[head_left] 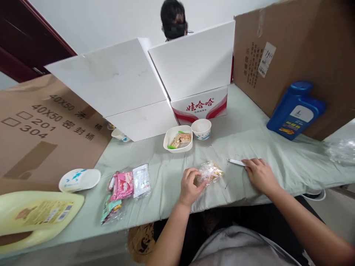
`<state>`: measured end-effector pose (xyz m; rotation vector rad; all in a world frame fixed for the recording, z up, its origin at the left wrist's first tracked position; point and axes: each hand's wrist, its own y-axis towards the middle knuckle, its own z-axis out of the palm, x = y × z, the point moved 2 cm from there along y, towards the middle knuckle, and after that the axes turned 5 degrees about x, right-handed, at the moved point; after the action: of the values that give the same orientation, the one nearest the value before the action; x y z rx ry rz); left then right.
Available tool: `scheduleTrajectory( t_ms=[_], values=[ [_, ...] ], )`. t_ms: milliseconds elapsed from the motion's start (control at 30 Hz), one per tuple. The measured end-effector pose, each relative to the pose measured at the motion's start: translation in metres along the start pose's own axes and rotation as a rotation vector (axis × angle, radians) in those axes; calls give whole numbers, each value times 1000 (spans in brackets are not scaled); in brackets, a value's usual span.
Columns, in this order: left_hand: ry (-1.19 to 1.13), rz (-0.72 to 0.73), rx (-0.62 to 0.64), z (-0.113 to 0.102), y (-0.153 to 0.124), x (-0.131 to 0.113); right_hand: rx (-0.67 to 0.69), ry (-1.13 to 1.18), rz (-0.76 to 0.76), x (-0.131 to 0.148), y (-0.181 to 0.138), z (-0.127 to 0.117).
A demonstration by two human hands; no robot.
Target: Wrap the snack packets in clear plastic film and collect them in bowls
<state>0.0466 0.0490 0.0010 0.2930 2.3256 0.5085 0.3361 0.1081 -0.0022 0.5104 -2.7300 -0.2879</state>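
While rounded white bowl (180, 150) stands beyond, curled left hand (190, 185) grips clear plastic packet (212, 172). Palm-down right hand (260, 176), apart, holds slim white rod (236, 162).

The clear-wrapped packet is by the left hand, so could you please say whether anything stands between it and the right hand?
Nothing visible blocks the way: pale green cloth lies between the right hand and the clear-wrapped packet. Only the white pen-like tool in that hand juts partway across.
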Motion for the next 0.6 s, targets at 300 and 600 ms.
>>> scheduleTrajectory(
  t_ms=[300, 600],
  values=[
    [95, 170, 66, 4, 1, -11, 16, 390, -365, 89, 14, 9],
    [-342, -447, -326, 0, -9, 32, -74, 588, 21, 56, 26, 25]
  ],
)
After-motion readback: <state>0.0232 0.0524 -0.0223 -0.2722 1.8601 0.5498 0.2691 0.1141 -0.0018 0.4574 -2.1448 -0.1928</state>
